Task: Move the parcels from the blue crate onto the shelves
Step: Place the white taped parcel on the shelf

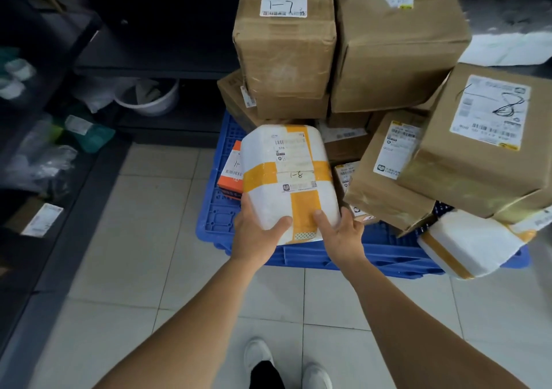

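A white foam parcel point(286, 176) crossed with orange tape and marked "1-8" is held above the near left part of the blue crate point(328, 254). My left hand point(257, 233) grips its near left corner, thumb on top. My right hand point(340, 233) grips its near right corner, thumb on the tape. The crate is piled with brown cardboard parcels: one marked "1-7" point(283, 44), a big one beside it point(397, 47), and two tilted ones at the right point(484, 137) point(385, 173). Dark shelves point(44, 161) run along the left.
A second white taped parcel point(466, 245) hangs over the crate's near right corner. A small orange box point(231, 170) lies in the crate at the left. A white basin point(152, 98) and plastic bags fill the low shelves. Tiled floor and my shoes point(286, 361) are below.
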Motion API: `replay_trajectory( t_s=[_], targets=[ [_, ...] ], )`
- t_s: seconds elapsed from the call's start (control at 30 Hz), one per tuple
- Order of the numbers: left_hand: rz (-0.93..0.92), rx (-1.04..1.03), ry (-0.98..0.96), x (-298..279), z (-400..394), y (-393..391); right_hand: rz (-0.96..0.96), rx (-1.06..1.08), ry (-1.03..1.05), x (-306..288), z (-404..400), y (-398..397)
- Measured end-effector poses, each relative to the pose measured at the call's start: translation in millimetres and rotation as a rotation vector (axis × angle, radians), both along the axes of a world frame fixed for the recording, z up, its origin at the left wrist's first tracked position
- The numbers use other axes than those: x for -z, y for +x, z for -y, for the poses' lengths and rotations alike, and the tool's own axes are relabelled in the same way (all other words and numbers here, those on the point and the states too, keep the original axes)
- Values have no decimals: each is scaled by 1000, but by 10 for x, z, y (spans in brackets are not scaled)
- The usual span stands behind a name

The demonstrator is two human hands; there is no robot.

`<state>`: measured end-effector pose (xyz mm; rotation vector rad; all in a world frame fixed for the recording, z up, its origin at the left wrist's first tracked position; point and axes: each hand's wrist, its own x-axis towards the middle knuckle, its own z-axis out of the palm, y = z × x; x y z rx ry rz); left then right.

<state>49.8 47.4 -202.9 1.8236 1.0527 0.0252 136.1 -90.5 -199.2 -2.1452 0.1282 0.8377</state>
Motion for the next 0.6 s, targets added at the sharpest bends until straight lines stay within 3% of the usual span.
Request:
replay_trajectory(
  t_s=[0.23, 0.6],
  targets=[
    [69, -76, -85, -75, 93, -285, 36, 26, 69, -134, 98, -131],
    [240, -247, -42, -844, 351, -1141, 131, -300, 120, -850, 121, -619]
  ],
)
